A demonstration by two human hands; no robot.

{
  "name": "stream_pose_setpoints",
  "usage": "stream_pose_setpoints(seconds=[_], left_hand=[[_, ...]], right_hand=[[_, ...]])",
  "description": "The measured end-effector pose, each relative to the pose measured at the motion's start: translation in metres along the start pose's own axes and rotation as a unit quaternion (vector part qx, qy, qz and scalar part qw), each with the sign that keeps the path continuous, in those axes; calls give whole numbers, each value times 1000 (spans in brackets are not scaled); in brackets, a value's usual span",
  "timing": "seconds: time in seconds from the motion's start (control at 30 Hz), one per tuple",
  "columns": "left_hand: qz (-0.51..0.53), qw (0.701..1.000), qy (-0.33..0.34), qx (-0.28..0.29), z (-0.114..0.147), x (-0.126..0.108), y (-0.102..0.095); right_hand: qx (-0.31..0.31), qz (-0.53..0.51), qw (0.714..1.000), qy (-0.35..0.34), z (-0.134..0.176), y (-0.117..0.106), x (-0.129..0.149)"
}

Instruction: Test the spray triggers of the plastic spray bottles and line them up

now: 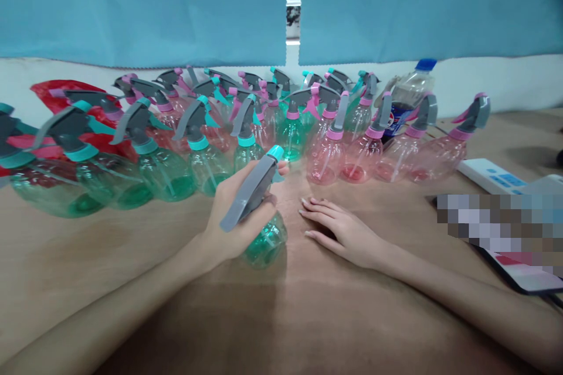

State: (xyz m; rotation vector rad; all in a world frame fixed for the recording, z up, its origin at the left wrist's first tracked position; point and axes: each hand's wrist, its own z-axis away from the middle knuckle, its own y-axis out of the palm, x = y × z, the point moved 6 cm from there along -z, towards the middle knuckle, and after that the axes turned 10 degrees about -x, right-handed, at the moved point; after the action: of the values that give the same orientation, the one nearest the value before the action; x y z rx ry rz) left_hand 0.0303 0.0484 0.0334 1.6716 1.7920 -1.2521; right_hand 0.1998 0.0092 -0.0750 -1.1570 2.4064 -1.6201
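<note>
My left hand [237, 205] is wrapped round the neck of a green spray bottle [266, 243] with a grey and turquoise trigger head. The bottle's nozzle points away from me, and its base is low over or on the table; I cannot tell which. To its right, my right hand [341, 225] lies on the tabletop with its fingers stretched out, holding nothing. Just beyond the hands stand rows of spray bottles, green ones such as the green bottle [169, 179] on the left and pink ones such as the pink bottle [325, 164] on the right.
A clear drink bottle [416, 85] with a blue cap stands behind the pink bottles. Red plastic [65, 91] lies among the bottles at the left. A white device with blue buttons [492, 174] and a partly blurred flat object [523, 269] lie at the right. Blue curtains [141, 6] hang behind.
</note>
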Motion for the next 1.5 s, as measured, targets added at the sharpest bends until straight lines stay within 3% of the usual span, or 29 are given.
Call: stream_pose_setpoints(seconds=[0.33,0.87,1.17,1.5], left_hand=[[-28,1000,-7,9,-2,-2,0],[-43,997,46,44,-1,2,-2],[-45,997,43,50,-5,-11,-2],[-54,996,35,56,-4,-9,-2]], right_hand=[[1,-4,1000,4,0,0,0],[-1,-5,1000,5,0,0,0],[-9,-21,1000,9,0,-2,0],[-4,-9,1000,9,0,-1,0]])
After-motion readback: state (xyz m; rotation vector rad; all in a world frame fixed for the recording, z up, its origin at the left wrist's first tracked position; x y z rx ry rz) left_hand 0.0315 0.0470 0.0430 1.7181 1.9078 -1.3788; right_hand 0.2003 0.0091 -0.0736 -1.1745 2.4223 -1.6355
